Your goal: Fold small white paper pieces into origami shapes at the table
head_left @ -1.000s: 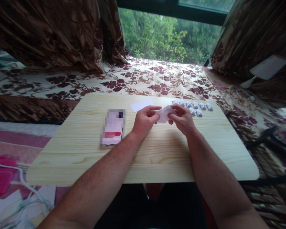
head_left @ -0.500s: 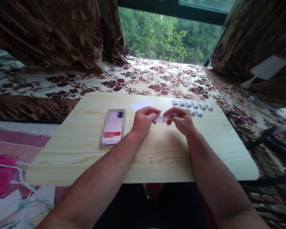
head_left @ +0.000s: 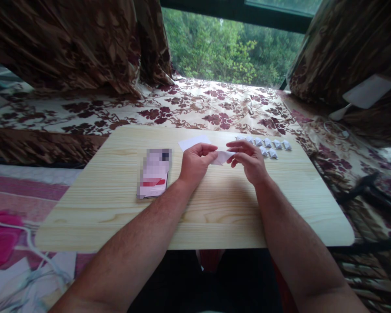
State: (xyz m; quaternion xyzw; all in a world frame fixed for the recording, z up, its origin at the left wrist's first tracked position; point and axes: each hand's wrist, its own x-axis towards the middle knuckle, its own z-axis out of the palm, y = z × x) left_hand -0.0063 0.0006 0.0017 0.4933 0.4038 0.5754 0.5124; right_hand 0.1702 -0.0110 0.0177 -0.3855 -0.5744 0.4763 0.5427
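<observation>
My left hand (head_left: 195,163) is closed, pinching a small folded piece of white paper (head_left: 223,158) between thumb and fingers above the table. At the paper's right end is my right hand (head_left: 249,161), its fingers spread and loose; whether a fingertip touches the paper is hard to tell. Behind my left hand lies a flat white sheet of paper (head_left: 193,141). Several small folded white paper pieces (head_left: 267,142) with raised points stand in two rows beyond my right hand, which partly hides them.
A phone (head_left: 154,174), partly pixelated, lies on the light wooden table (head_left: 117,217) left of my hands. Floral fabric (head_left: 215,108) covers the ledge behind, below a window. A white lamp (head_left: 368,92) stands at the right. White cables (head_left: 29,243) lie at the lower left.
The paper was spread wider between both hands a second ago and now shows as a narrower folded strip. My right hand's fingers have loosened and spread apart. My left hand keeps its pinch.
</observation>
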